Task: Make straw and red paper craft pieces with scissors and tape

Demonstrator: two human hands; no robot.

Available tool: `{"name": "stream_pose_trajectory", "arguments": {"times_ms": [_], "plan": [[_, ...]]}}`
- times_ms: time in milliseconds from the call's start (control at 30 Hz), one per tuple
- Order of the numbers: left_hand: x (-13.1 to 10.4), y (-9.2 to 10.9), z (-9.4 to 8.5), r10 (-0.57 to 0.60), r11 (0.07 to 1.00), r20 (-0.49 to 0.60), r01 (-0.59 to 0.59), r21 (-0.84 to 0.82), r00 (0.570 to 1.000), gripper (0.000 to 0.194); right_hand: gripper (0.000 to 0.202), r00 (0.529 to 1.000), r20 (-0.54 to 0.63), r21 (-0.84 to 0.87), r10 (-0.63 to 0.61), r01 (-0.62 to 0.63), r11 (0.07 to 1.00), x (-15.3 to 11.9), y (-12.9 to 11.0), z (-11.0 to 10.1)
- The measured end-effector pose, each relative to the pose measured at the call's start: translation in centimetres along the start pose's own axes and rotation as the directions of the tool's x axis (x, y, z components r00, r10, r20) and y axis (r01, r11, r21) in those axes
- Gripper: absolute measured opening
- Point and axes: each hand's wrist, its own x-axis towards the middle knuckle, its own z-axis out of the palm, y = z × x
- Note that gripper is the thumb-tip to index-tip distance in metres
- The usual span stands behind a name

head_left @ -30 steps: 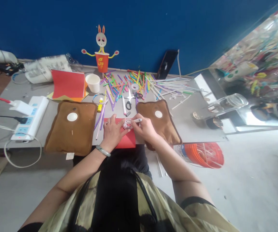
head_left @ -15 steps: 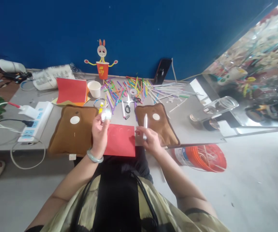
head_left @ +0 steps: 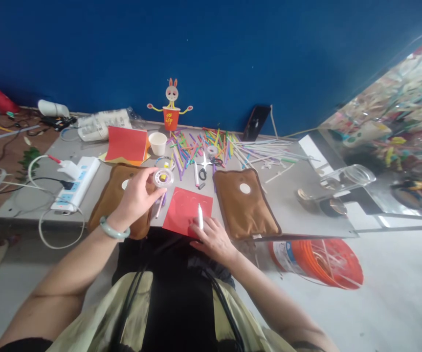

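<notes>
My left hand (head_left: 135,195) pinches a clear roll of tape (head_left: 158,183) by its edge, above the table left of the red paper. A white marker (head_left: 200,215) is held in my right hand (head_left: 216,239), its tip pointing away from me. That hand rests on the lower right of the red paper (head_left: 179,208), which carries faint curved outlines near its far edge. Just beyond the paper lie another white marker (head_left: 196,173), a dark cap (head_left: 201,186) and scissors (head_left: 204,168) with black handles.
Brown cushion-like pads (head_left: 245,210) flank the paper. Behind are colourful sticks (head_left: 185,151), a paper cup (head_left: 158,143), red card (head_left: 126,145) and a rabbit cup figure (head_left: 171,117). A power strip (head_left: 77,186) stands left, a glass jar (head_left: 337,183) right, an orange bucket (head_left: 306,261) below.
My right hand has moved left with the marker and come down onto the red paper. My left hand has shifted left, turning the tape roll. The paper has turned slightly and the view has shifted.
</notes>
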Motion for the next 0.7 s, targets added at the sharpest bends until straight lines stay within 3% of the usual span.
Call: {"name": "stream_pose_trajectory", "arguments": {"times_ms": [133, 333, 533, 633, 700], "plan": [[4.5, -1.7, -0.7, -0.010, 0.969, 0.143, -0.026, 0.247, 0.990, 0.044, 0.027, 1.000, -0.024, -0.032, 0.011, -0.012, 0.999, 0.3, -0.2, 0.1], [8.5, -4.4, -0.9, -0.153, 0.889, 0.104, 0.091, 0.448, 0.983, 0.040, 0.031, 0.995, -0.095, -0.017, 0.011, -0.012, 1.000, 0.2, 0.0, -0.2], [8.3, -6.2, -1.4, -0.273, 0.783, 0.085, 0.170, 0.599, 0.958, 0.042, 0.026, 0.972, -0.204, 0.008, 0.120, -0.121, 0.993, -0.4, 0.7, 0.3], [6.8, -4.4, -1.0, -0.105, 0.828, 0.047, 0.060, 0.558, 0.993, 0.049, 0.024, 0.927, -0.292, 0.055, 0.235, -0.229, 0.972, 0.1, 1.3, 0.4], [5.4, -2.4, -0.6, -0.013, 0.905, 0.052, -0.011, 0.425, 0.999, 0.035, 0.025, 0.881, -0.384, 0.057, 0.277, -0.277, 0.959, 0.8, 1.9, 0.2]]}}
